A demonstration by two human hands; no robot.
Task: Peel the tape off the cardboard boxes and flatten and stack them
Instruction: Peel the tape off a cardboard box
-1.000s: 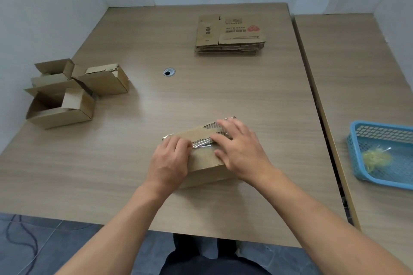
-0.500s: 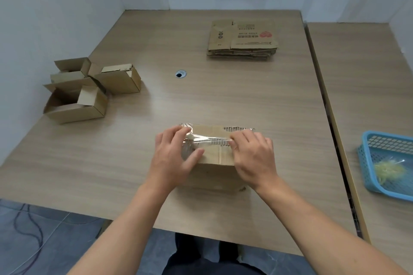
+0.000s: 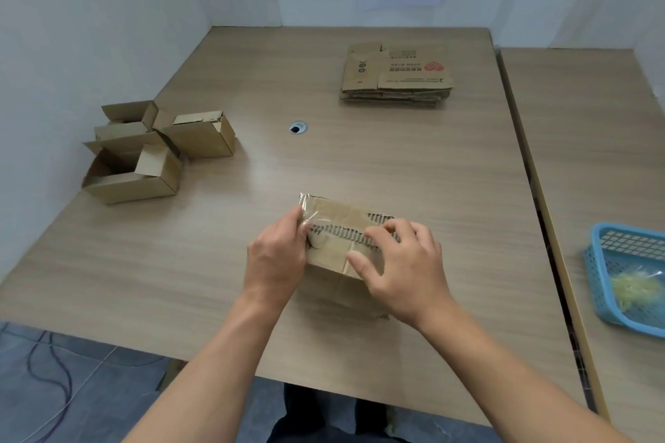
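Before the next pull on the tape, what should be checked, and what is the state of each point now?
1. Left hand pinches the clear tape: ok, at the box's left end.
2. Right hand steadies the cardboard box: ok, fingers on top, thumb on the near face.
3. Tape fully off: not ok, it clings to the left end.
4. Box surface intact: not ok, a corrugation strip is bared along the top.
5. Blue basket ready for scraps: ok, it stands on the right-hand table.
6. Tape on the underside: cannot tell, hidden.
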